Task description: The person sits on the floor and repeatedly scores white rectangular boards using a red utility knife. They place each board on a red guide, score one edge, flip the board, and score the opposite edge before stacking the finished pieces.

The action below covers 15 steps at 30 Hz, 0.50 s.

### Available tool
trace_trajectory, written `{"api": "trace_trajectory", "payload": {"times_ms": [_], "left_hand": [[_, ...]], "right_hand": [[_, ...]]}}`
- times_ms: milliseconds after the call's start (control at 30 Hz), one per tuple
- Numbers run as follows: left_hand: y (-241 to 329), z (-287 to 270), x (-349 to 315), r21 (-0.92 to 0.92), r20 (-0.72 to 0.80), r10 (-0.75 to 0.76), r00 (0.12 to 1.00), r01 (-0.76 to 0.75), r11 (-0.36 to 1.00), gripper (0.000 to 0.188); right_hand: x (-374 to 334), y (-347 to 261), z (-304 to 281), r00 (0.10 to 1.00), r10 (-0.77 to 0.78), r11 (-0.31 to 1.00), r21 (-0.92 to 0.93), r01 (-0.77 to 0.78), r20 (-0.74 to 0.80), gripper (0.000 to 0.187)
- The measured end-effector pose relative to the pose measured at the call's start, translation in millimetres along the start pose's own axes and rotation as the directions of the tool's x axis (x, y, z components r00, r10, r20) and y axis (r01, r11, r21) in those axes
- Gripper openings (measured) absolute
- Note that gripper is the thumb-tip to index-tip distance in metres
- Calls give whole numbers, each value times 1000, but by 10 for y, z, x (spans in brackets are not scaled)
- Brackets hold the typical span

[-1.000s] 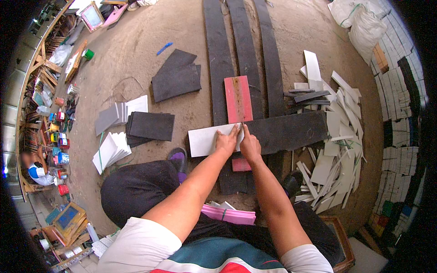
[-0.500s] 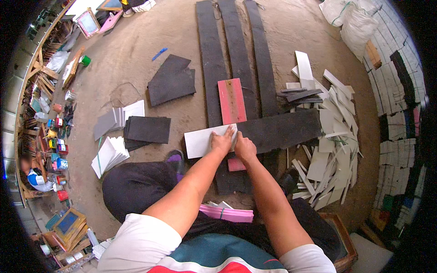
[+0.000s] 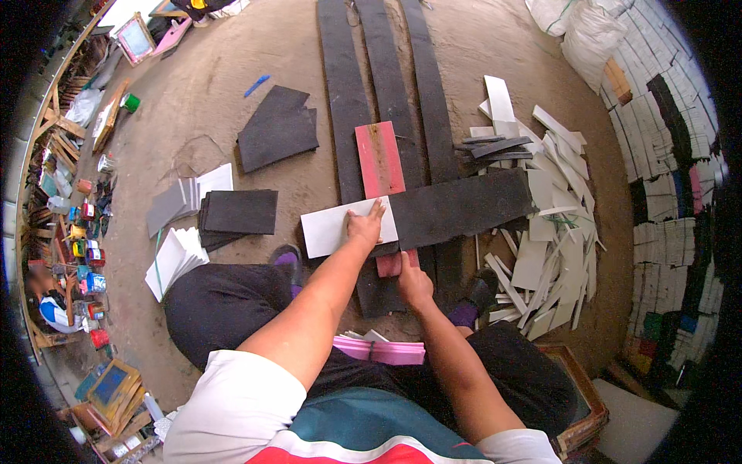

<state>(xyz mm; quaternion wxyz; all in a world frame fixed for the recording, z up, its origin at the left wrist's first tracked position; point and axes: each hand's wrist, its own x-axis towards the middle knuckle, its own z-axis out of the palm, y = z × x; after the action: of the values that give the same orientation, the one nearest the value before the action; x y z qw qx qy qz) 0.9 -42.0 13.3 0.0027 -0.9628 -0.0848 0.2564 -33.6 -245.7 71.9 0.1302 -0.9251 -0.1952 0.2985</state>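
While a white sheet (image 3: 328,230) is pressed against a black strip (image 3: 468,206) mid-frame by the splayed left hand (image 3: 365,226), the right hand (image 3: 417,285)'s grip cannot be told; steadiness seems called for.

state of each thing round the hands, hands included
left hand: fingers spread, on the white piece
right hand: fingers curled, contents unclear
white piece: flat, on the black sheet
black sheet: lying across the pink board
pink board: partly covered
long strips: side by side
pink bundle: banded
black stack: piled unevenly
scraps: heaped loosely
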Motion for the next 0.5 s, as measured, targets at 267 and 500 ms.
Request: {"api": "trace_trajectory", "payload": {"times_ms": [267,500], "left_hand": [[-104,-1,-22,-66,12,81,997,-80,995,110],[-107,121,-43,2,-86,59,995,-59,998,108]], "right_hand": [[-164,110,-72,997,59,998,-30,-58,44,64],[305,-112,-515,990,-32,997,70,43,-140,64]]}}
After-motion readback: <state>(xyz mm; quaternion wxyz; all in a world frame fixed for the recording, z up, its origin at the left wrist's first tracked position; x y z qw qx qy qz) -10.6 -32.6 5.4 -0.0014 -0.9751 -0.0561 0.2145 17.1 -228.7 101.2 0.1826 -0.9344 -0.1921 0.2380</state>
